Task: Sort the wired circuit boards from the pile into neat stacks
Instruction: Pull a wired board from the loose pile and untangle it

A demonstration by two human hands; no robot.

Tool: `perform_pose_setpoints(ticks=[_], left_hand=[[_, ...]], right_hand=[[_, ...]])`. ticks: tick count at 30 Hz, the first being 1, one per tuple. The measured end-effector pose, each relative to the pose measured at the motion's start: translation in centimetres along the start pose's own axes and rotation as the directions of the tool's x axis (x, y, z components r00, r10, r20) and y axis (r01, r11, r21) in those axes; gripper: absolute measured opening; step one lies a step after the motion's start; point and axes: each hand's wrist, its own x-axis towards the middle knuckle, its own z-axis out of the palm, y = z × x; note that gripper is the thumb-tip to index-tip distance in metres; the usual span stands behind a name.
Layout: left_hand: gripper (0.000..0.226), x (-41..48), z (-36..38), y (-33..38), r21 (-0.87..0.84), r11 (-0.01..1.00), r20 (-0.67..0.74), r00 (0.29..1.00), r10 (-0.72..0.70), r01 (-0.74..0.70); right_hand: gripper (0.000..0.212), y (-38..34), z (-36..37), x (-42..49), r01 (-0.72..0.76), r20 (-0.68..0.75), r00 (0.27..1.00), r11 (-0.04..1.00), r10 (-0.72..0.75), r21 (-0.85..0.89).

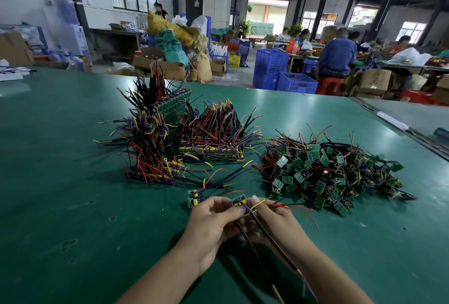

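I saw left hand (pixel 213 216) and right hand (pixel 274 221) curled together, both pinching one wired circuit board (pixel 239 202) at fingertips. Its black wires (pixel 272 240) trailed toward me, ends cut off at frame edge. Right fingers mostly hidden. Loose pile (pixel 335 174) lay right of fingers, stacks (pixel 150 155) beyond them, single board (pixel 194 198) just left. Green table mat (pixel 73 206). Blurry workshop, blue crates (pixel 286 72) far behind.

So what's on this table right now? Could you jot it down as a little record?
Surface: green table
Unsorted: pile of wired boards, on the right
Sorted: stacks at left and middle, wires sticking up
In hand: board, held by left hand and right hand
Nearby: second board lying on the table by the left hand
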Motion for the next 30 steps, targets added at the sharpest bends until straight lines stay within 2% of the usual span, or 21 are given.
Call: perform_pose_setpoints(ticks=[2,3,6,9,11,14,17,21,25,27,30], left_hand=[[0.021,0.1,0.0,0.2,-0.043,0.999,-0.033,0.999,0.007,-0.009],[0.021,0.2,0.0,0.2,-0.053,0.998,-0.054,0.998,0.012,-0.014],[0.021,0.4,-0.2,0.4,-0.043,0.999,-0.108,0.994,0.026,-0.031],[0.019,0.8,-0.6,0.5,-0.036,0.998,-0.138,0.989,0.047,-0.052],[0.017,0.9,-0.9,0.6,-0.025,0.997,-0.152,0.986,0.065,-0.070],[0.017,1.2,-1.3,0.7,0.026,0.994,-0.185,0.977,0.106,-0.103],[0.015,1.5,-1.5,0.5,0.093,0.986,-0.216,0.964,0.155,-0.137],[0.020,1.4,-1.4,0.3,0.220,0.960,-0.222,0.949,0.224,-0.175],[0.025,1.2,-1.5,0.6,0.290,0.944,-0.206,0.952,0.225,-0.160],[0.028,1.1,-1.5,0.7,0.277,0.947,-0.187,0.957,0.221,-0.165],[0.031,1.2,-1.4,0.8,0.152,0.978,-0.129,0.978,0.164,-0.145]], right_hand=[[0.040,-0.6,-0.2,-0.3,-0.146,0.141,0.982,0.980,0.127,0.136],[0.042,-1.0,-0.3,-0.4,-0.212,0.194,0.963,0.969,0.185,0.129],[0.055,-1.9,-1.1,-0.7,-0.339,0.264,0.905,0.940,0.335,-0.032],[0.064,-2.2,-2.1,-1.2,-0.325,0.326,0.873,0.932,0.362,-0.163],[0.056,-2.3,-2.8,-1.5,-0.258,0.338,0.886,0.943,0.318,-0.212],[0.030,-2.8,-3.2,-1.9,-0.190,0.342,0.900,0.949,0.271,-0.253],[0.033,-3.4,-3.9,-2.0,-0.179,0.313,0.918,0.959,0.243,-0.221],[0.035,-3.6,-4.4,-1.8,-0.233,0.359,0.910,0.972,0.209,0.026],[0.038,-3.2,-4.2,-1.3,-0.296,0.435,0.893,0.881,0.117,0.370],[0.048,-2.9,-3.8,-1.1,-0.284,0.501,0.865,0.847,0.024,0.450],[0.071,-2.4,-3.5,-0.9,-0.265,0.590,0.798,0.807,-0.124,0.528]])
